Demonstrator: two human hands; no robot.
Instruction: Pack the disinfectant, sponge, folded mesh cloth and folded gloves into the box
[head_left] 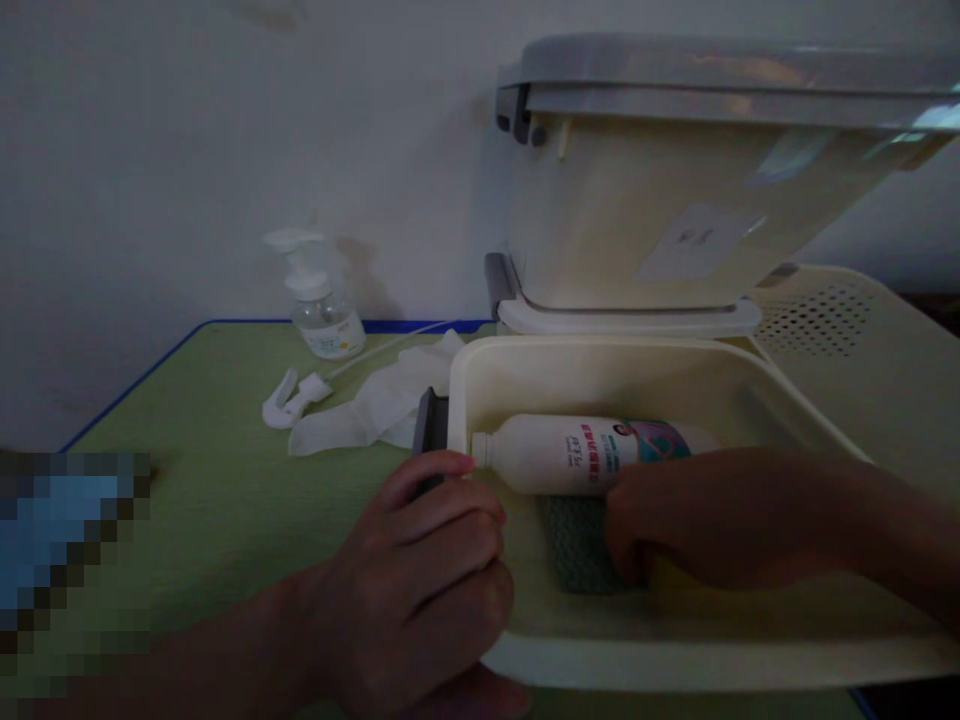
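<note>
A cream plastic storage bin (615,665) lies open in front of me. My left hand (427,570) is closed around its left rim, fingers over the edge beside a dark grey latch (430,425). Inside, a white bottle (547,455) with a printed label rests on its side, neck to the left. A folded, textured green cloth (577,550) lies below the bottle. My right hand (675,520) reaches in from the right, its fingers curled down at the cloth's right end. The fingertips are partly hidden, and the back of the hand covers the bottle's lower right part.
Behind the bin stands another bin (600,220) with a clear-topped lid (675,75). A perforated cream basket (817,310) is at the right. On the green table (210,480) are a pump bottle (330,325), a detached pump head (292,398) and crumpled white material (375,395).
</note>
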